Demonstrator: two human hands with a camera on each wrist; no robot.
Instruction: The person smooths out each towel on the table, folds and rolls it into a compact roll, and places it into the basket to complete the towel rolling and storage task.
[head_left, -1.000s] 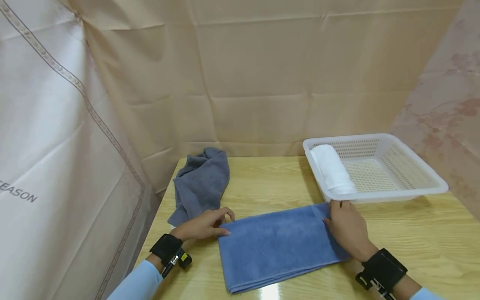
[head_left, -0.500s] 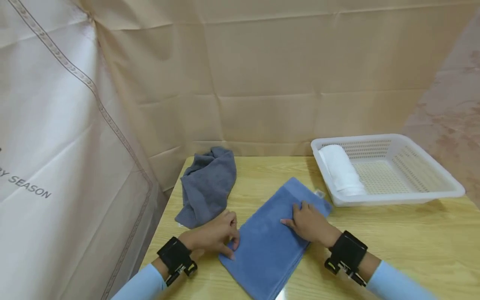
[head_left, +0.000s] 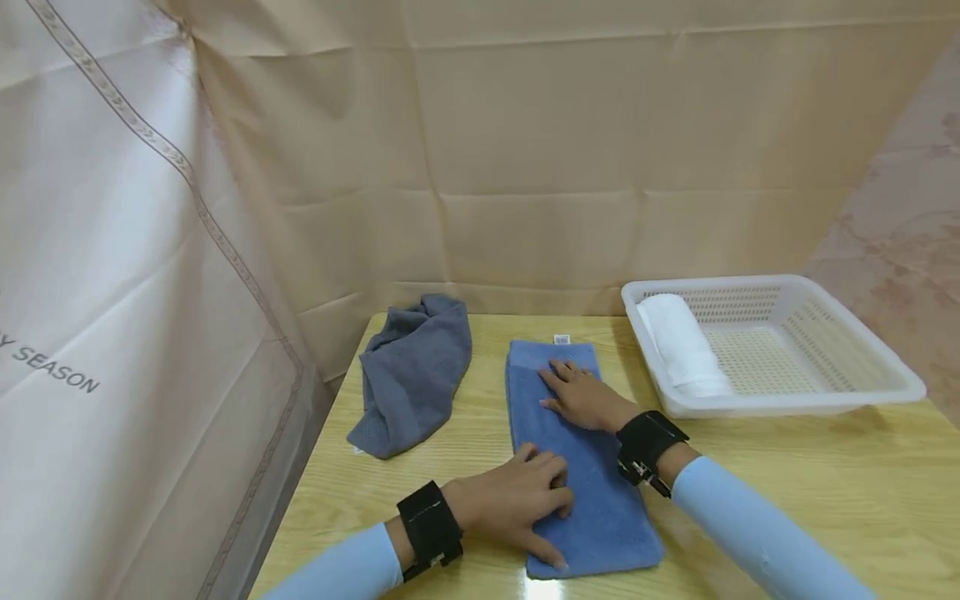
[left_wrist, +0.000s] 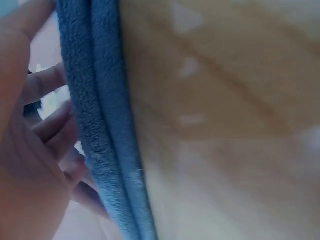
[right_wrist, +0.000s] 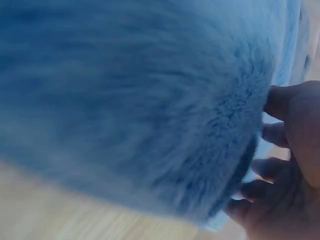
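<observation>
A folded blue towel [head_left: 607, 517] lies lengthwise on the wooden table, a small white tag at its far end. My left hand [head_left: 510, 500] rests on the towel's near left part, fingers spread and slightly bent, thumb near the front edge. Farther up, my right hand [head_left: 585, 396] touches the top of the towel with fingers extended. In the left wrist view the layered towel edge [left_wrist: 105, 110] passes beside my fingers. Fluffy towel fabric [right_wrist: 150, 100] fills much of the right wrist view, and the fingertips of my right hand [right_wrist: 285, 165] meet it.
A crumpled grey towel [head_left: 416, 375] lies at the table's back left. At the back right stands a white plastic basket [head_left: 810, 404] with a rolled white towel [head_left: 682, 346] along its left side. Beige cloth [head_left: 540, 167] hangs behind the table.
The blue towel has turned from crosswise to lengthwise. My right hand has moved left onto its far part, and my left hand has shifted right and nearer onto its near part.
</observation>
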